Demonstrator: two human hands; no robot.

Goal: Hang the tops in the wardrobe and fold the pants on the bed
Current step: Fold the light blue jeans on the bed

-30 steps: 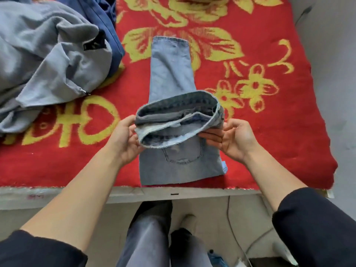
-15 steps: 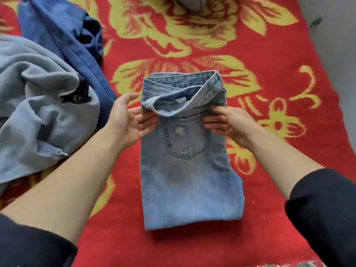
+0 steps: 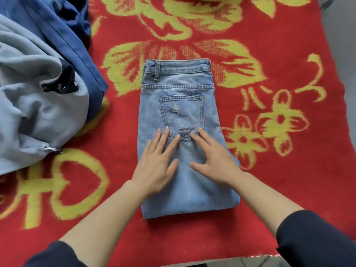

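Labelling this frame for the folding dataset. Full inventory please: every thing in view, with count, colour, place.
jeans: 1, light blue denim, folded, centre of the blanket, back pocket up
blanket: 1, red with yellow flowers, spread under everything
grey garment: 1, pale grey, bunched at the left edge
blue garment: 1, dark blue, top left, beside the grey garment
sleeves: 2, black, bottom corners
hands: 2, bare, left hand and right hand flat on the jeans, fingertips at the pocket's lower edge
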